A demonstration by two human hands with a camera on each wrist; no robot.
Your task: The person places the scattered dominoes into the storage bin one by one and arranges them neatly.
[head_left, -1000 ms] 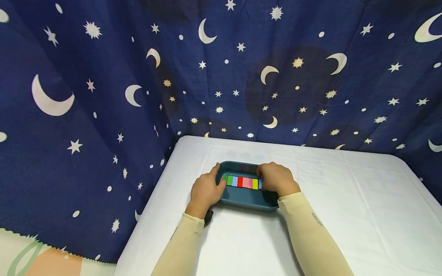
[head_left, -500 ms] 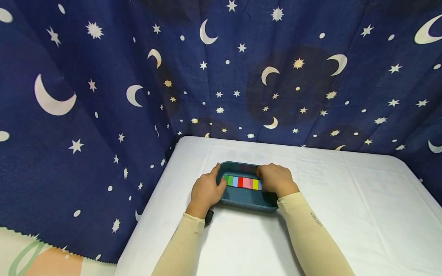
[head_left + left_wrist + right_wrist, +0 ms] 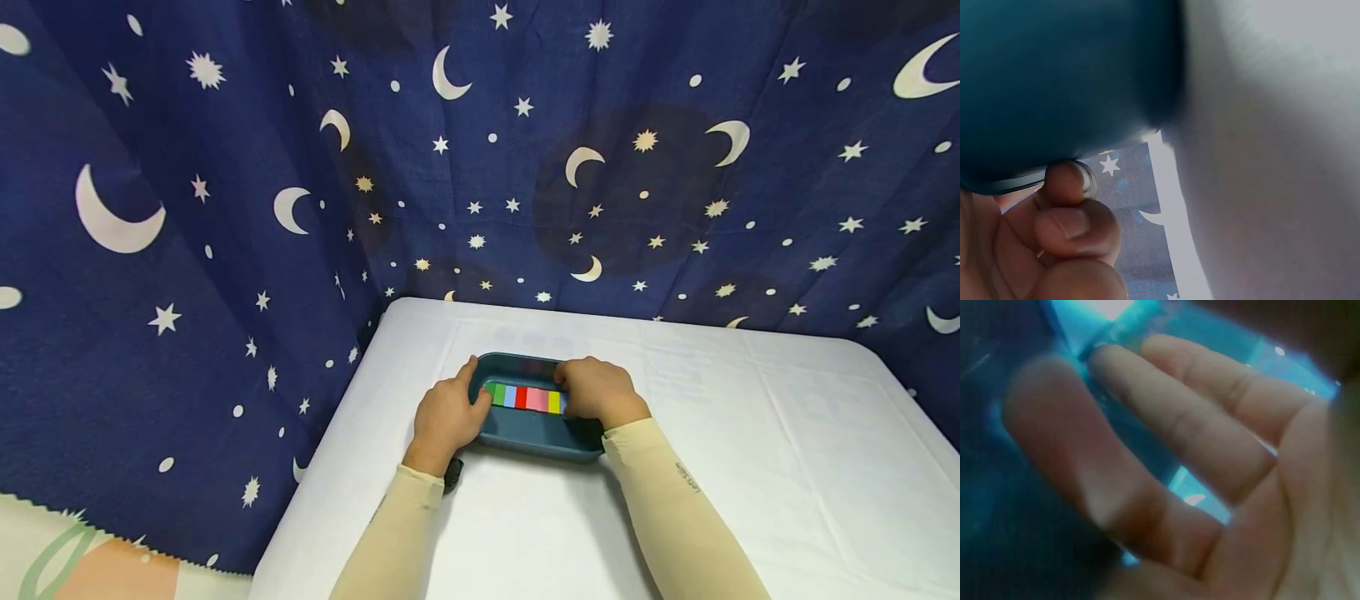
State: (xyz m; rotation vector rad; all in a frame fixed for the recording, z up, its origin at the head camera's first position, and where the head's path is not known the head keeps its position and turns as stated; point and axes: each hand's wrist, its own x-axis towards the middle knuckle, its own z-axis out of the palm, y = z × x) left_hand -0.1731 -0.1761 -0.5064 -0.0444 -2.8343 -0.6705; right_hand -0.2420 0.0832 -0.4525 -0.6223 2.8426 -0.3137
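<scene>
My left hand (image 3: 447,417) grips the left end of a dark teal plastic tray (image 3: 525,433), thumb over the rim and index finger stretched along it. In the left wrist view the other fingers curl (image 3: 1079,231) against the tray's outer wall (image 3: 1066,75). A row of coloured blocks (image 3: 537,399) lies along the tray floor: green, light blue, red, pink, yellow. At the row's right end my right hand (image 3: 600,392) reaches in, thumb and fingers around a blue block (image 3: 563,404) mostly hidden beneath it. The right wrist view is blurred, with fingertips close to a pale blue surface.
A white cloth covers the table (image 3: 750,467), its far edge running along a dark blue curtain (image 3: 480,167) printed with moons and stars. A small black object (image 3: 453,475) shows by the left wrist. The tray's raised walls surround the blocks.
My right hand has shifted very slightly left at the end of the row, and less of the blue block shows. The left hand and tray stay in place.
</scene>
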